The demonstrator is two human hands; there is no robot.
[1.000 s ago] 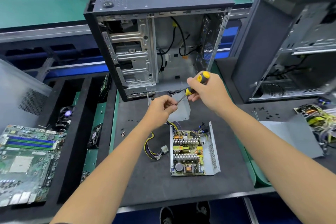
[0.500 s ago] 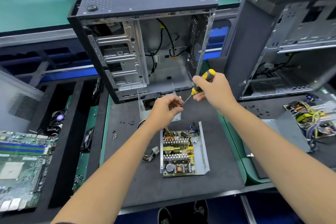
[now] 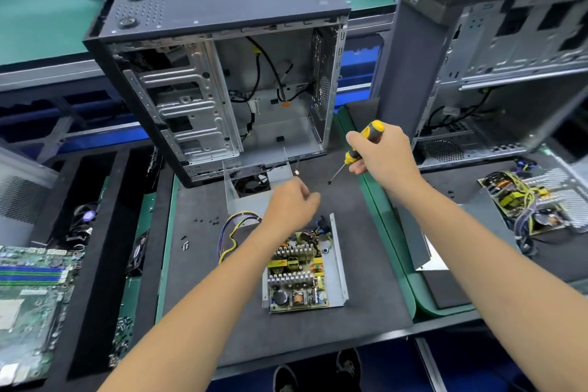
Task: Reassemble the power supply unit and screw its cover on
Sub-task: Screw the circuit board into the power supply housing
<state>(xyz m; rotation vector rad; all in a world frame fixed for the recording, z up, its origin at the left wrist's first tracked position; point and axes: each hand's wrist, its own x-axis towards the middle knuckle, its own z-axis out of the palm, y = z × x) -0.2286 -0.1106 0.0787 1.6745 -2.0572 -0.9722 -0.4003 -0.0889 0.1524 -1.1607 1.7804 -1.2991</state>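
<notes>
The power supply base, an open metal tray with its circuit board, lies on the dark mat at the centre. Its grey cover, with a fan inside, lies just behind, beside a bundle of coloured wires. My right hand grips a yellow-and-black screwdriver, tip pointing down-left above the mat. My left hand hovers over the far end of the base with curled fingers; what it holds is hidden.
An open computer case stands behind the mat and a second case at the right. Loose screws lie left of the cover. A motherboard sits far left; another power supply board and a grey panel lie right.
My hands have parted: the left hand left the screwdriver tip and dropped toward the power supply, while the right hand stayed up with the screwdriver. The view shifted.
</notes>
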